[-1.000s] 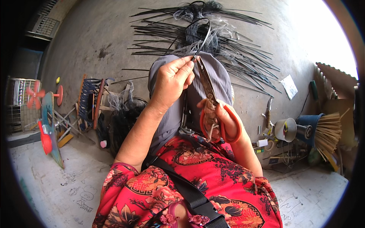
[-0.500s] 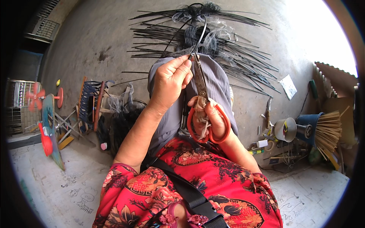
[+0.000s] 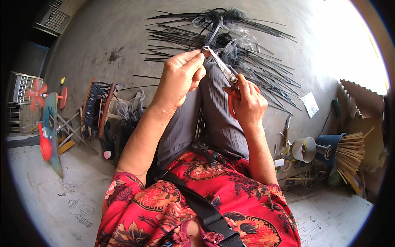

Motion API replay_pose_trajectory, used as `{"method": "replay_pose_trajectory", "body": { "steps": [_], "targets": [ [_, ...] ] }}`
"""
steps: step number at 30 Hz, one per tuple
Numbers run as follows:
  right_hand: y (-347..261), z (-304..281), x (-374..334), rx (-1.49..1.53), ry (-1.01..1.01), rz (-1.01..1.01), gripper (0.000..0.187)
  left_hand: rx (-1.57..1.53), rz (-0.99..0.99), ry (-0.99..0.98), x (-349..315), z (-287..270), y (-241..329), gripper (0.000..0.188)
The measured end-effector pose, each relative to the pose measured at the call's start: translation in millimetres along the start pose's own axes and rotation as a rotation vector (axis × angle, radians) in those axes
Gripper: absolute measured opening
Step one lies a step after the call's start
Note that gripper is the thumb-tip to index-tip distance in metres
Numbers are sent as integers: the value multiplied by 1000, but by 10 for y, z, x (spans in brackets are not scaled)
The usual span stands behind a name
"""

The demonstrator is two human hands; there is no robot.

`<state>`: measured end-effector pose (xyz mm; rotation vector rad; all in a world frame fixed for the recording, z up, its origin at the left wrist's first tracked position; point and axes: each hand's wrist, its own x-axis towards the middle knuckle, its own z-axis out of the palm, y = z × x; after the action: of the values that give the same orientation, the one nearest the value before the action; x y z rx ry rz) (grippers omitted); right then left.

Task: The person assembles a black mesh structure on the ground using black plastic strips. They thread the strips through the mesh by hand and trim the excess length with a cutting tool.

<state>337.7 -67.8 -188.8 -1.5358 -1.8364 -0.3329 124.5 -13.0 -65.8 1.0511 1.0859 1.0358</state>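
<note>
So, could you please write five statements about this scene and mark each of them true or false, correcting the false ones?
1. The left hand pinches a dark strip. True.
2. The right hand holds the scissors. True.
3. The scissors point away from the left hand. False: they point toward it.
4. Thin wooden sticks stick out of a blue container. True.
5. A flat white sheet lies at far left. False: the flat white sheet lies at right.

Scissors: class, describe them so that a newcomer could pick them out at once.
Find the grey trousers in the middle. By the right leg, the right hand holds the scissors, tips pointing up toward the left hand. Red handles and pale metal blades set them apart from the black strips beyond.
</note>
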Motion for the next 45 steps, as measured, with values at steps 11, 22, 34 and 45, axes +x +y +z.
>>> {"method": "replay_pose_trajectory", "body": {
  "steps": [11,22,34,45],
  "targets": [
    [-763,-380,114,3255,-781,701,63,1,209,-93,-11,-86,125,36],
    [-857,-601,218,2366,-733,810,62,-36,123,-20,-57,-164,187,36],
    [126,-82,639,-117,141,-324,55,18,-45,-79,-47,-430,383,29],
    [428,-428,943,732,-138,405,56,87,-123,-179,-38,-335,-133,31]
  ]
}}
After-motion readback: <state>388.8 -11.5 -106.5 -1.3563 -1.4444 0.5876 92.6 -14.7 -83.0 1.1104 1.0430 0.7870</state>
